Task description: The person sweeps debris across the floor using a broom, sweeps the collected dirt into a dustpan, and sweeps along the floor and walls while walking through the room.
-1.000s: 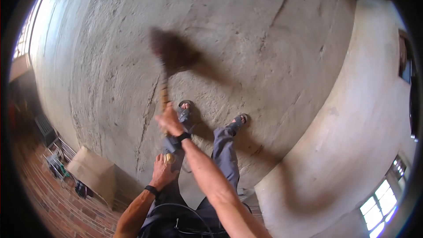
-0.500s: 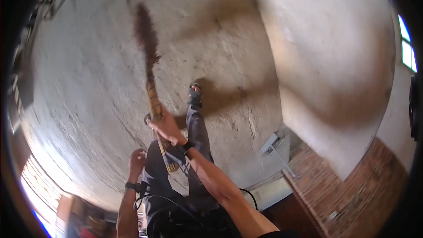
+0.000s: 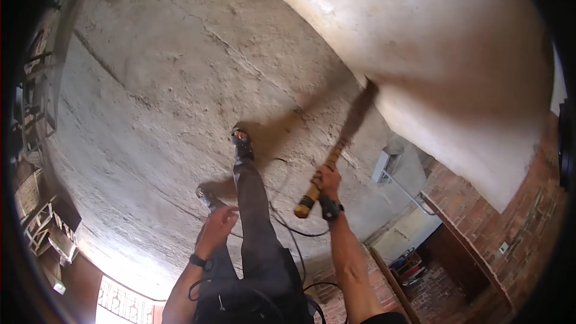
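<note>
My right hand (image 3: 327,181) is wrapped round the yellow-banded handle of a brush (image 3: 360,109) with dark reddish-brown bristles. Its bristle end points up and right, reaching the line where the concrete floor (image 3: 198,66) meets the pale wall (image 3: 444,54). The butt of the handle sticks out below my fist. Over my thigh hangs my left hand (image 3: 222,219), empty, with its fingers loosely apart. Both my feet, in dark sandals, stand on the rough floor to the left of the brush.
A grey dustpan-like object (image 3: 382,166) with a long thin handle lies on the floor at the right. Beyond it are a brick surface (image 3: 474,222) and a doorway. Wooden chairs or racks (image 3: 45,228) line the far left. Black cables hang by my legs.
My view has turned to the right. The brush in my right hand has swung right to the wall's foot. My left hand stays empty near my thigh.
</note>
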Demonstrator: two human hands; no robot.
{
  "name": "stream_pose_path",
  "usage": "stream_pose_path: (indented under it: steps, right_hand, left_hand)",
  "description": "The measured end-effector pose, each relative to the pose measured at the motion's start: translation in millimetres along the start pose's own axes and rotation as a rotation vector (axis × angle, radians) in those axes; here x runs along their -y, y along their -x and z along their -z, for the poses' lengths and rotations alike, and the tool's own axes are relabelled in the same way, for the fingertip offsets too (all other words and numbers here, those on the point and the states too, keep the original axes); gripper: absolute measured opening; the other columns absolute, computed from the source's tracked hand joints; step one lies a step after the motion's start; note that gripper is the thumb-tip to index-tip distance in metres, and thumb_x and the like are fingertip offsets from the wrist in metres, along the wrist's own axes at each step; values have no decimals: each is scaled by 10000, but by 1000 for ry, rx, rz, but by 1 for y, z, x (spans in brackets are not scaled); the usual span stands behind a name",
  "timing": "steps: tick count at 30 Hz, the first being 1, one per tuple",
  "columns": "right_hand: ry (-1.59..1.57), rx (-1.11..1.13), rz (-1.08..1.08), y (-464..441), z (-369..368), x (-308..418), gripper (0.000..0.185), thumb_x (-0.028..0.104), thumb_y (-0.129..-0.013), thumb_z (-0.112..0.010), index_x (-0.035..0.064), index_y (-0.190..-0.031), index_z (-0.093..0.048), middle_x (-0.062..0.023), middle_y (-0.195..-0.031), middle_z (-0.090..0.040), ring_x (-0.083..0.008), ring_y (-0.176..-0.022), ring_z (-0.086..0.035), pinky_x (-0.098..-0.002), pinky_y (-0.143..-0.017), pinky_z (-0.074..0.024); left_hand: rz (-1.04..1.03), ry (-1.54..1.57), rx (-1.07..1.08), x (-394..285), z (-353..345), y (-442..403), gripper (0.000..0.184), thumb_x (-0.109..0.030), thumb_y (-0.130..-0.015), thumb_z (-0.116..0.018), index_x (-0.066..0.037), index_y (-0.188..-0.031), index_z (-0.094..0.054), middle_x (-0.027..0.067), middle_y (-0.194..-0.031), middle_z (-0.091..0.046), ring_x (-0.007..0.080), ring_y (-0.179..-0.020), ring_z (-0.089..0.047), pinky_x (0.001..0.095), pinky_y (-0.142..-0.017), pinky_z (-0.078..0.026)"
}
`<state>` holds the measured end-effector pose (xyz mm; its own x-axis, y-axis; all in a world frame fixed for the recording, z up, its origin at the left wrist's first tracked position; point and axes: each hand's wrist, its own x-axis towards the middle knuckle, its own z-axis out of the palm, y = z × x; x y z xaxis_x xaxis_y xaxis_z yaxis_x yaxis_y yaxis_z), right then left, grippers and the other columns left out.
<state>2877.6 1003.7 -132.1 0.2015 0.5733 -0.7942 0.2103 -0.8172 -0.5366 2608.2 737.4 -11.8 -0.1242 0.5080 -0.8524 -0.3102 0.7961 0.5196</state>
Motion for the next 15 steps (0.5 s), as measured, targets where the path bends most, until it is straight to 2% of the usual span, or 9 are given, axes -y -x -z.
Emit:
stream_pose_path:
  steps: [1,3,4,7,9,11,12,14,15]
  right_hand:
    - [21,46,53,-26,31,-21,176,60,-785,-726,20,-889,-589,-86,-671,-594,-208,-509,-596,-380,-438,-546]
    - [-60,-52,-103,-77,66,-38,164,126,-821,-718,-7,-840,-624,-134,-687,-621,-252,-542,-621,-415,-494,-566]
    - [-164,-11,-83,-83,64,-26,189,148,-841,-714,-17,-825,-625,-142,-690,-618,-255,-564,-627,-417,-525,-571]
    - [-172,-21,-205,-154,41,4,158,122,-805,-713,23,-738,-610,-92,-611,-584,-217,-510,-584,-357,-518,-518]
    - [440,126,394,-193,-2,-2,126,116,-766,-752,48,-762,-646,-65,-693,-627,-194,-569,-597,-353,-557,-529]
    - [47,76,-111,-140,-115,52,100,89,-716,-752,63,-732,-657,-28,-698,-636,-170,-580,-589,-352,-571,-513]
    - [160,119,3,-145,-159,30,115,82,-716,-747,40,-709,-641,-35,-703,-640,-164,-589,-590,-364,-560,-510]
    - [378,156,91,-117,-228,9,234,129,-725,-744,-42,-720,-585,-89,-678,-627,-202,-588,-600,-394,-559,-496]
    - [484,162,73,-86,-261,18,349,184,-732,-746,-102,-753,-546,-136,-648,-610,-247,-578,-609,-412,-569,-487]
  left_hand:
    - [23,0,-8,8,2,4,342,-188,-981,-619,-8,-1272,-606,124,-1196,-696,216,-1125,-662,329,-960,-516]
    - [55,1,-43,30,10,13,346,-189,-976,-629,2,-1264,-609,134,-1193,-700,226,-1118,-672,331,-956,-522]
    - [127,-43,-78,41,18,19,344,-184,-967,-641,7,-1252,-613,141,-1195,-699,240,-1113,-679,341,-950,-529]
    - [262,-136,-128,63,44,45,357,-194,-950,-672,12,-1236,-615,142,-1187,-703,235,-1103,-683,341,-937,-538]
    - [315,-174,-157,70,50,57,374,-209,-942,-691,12,-1233,-614,136,-1177,-708,214,-1099,-680,333,-929,-539]
    - [475,-311,-151,74,53,68,478,-240,-877,-750,1,-1260,-596,189,-1254,-649,299,-1186,-626,383,-1009,-499]
    - [467,-300,-176,80,53,68,478,-240,-877,-750,1,-1260,-596,189,-1254,-649,299,-1186,-626,383,-1009,-499]
    - [112,-676,-180,90,50,79,637,-251,-778,-831,-20,-1310,-567,252,-1354,-534,401,-1312,-495,470,-1082,-422]
    - [109,-666,-202,85,49,80,637,-251,-778,-831,-20,-1310,-567,252,-1354,-534,401,-1312,-495,470,-1082,-422]
